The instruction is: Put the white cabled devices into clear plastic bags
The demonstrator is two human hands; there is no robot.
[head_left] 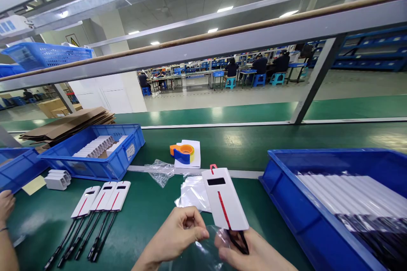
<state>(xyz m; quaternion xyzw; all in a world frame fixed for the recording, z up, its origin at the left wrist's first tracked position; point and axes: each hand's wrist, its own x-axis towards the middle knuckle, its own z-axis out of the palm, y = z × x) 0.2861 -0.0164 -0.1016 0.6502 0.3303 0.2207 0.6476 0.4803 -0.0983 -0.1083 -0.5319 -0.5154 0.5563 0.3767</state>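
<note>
My right hand (251,252) grips the black cable end of a white flat device (225,199) with a red stripe and a dark window, held upright over the green table. My left hand (178,235) pinches the edge of a clear plastic bag (203,254) just below the device. A small stack of clear bags (192,194) lies behind my hands. Three matching white devices (101,197) with black cables lie in a row at the left.
A blue bin (286,190) of bagged devices stands at the right, another blue bin (124,156) with white boxes at the back left. An orange-and-blue tape dispenser (182,152) sits on white paper. Another person's hand (5,205) rests at the far left edge.
</note>
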